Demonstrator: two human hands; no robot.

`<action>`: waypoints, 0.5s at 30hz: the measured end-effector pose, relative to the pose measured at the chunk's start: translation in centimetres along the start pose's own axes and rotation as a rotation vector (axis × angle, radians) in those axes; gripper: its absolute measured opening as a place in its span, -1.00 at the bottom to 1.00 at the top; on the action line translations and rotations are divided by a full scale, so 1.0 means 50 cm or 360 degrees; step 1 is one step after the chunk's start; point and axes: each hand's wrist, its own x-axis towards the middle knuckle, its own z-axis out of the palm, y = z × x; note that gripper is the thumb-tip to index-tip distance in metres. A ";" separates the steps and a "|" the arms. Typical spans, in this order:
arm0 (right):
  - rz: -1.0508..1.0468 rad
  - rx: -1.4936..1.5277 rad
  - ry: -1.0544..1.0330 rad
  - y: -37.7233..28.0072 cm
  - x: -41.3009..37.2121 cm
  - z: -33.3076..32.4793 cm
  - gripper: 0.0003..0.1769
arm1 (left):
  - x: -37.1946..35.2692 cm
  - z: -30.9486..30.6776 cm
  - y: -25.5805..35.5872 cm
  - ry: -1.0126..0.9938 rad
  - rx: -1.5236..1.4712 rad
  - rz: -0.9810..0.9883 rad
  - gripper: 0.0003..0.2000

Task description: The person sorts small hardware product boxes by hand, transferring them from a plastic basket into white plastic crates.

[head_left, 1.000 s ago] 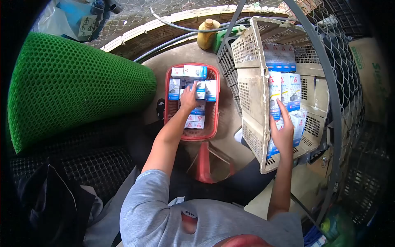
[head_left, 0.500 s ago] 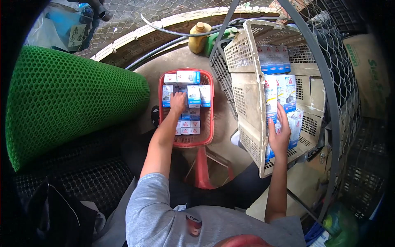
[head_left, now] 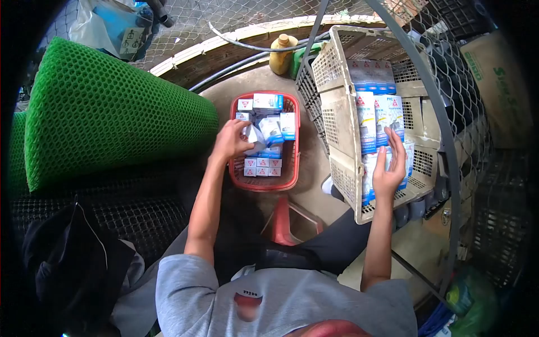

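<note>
My left hand (head_left: 230, 140) is over the left side of a red plastic basket (head_left: 236, 177), its fingers closed on a small white box (head_left: 254, 136) that is tilted up. Beside that box, another white-and-blue box (head_left: 271, 130) leans among several more in the basket. My right hand (head_left: 390, 168), fingers apart, rests against the front of white-and-blue boxes (head_left: 366, 121) stacked in a beige plastic crate (head_left: 337, 121). The crate lies on its side with its opening toward me.
A large roll of green plastic mesh (head_left: 123, 112) lies to the left. Behind the basket stands a yellow jug (head_left: 281, 56) beside a green one. A red stool (head_left: 283, 224) sits between my legs. Metal bars and wire fencing (head_left: 457, 95) run along the right.
My left hand has lifted and tilted a box inside the basket. The right hand has eased off the stacked boxes, its fingers turning outward. The camera view has shifted slightly.
</note>
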 end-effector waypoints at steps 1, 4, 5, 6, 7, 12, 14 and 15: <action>-0.0007 -0.0002 0.0014 -0.025 -0.002 -0.001 -0.43 | -0.013 -0.042 0.023 0.0097 -0.0067 0.0148 -0.32; -0.0290 0.0062 -0.0202 -0.136 -0.029 0.016 -0.18 | -0.060 -0.164 0.171 0.0144 -0.0536 0.0102 -0.37; -0.0322 0.0100 -0.0257 -0.192 -0.040 0.034 -0.04 | -0.074 -0.200 0.224 0.0093 -0.0662 0.0041 -0.41; -0.0364 -0.0035 -0.0331 -0.253 -0.052 0.045 0.06 | -0.084 -0.218 0.275 0.0117 -0.0888 0.0062 -0.44; -0.0403 -0.0167 -0.0411 -0.302 -0.065 0.053 0.17 | -0.094 -0.224 0.323 0.0141 -0.1114 0.0075 -0.47; -0.0330 -0.0352 -0.0351 -0.316 -0.059 0.050 0.15 | -0.112 -0.188 0.442 0.0143 -0.1431 0.0240 -0.52; -0.0163 -0.0288 -0.0277 -0.283 -0.023 0.012 0.11 | -0.106 -0.168 0.425 0.0156 -0.1753 0.0263 -0.55; -0.0083 -0.0203 -0.0243 -0.259 0.001 -0.007 0.08 | -0.103 -0.155 0.416 0.0199 -0.1845 0.0220 -0.56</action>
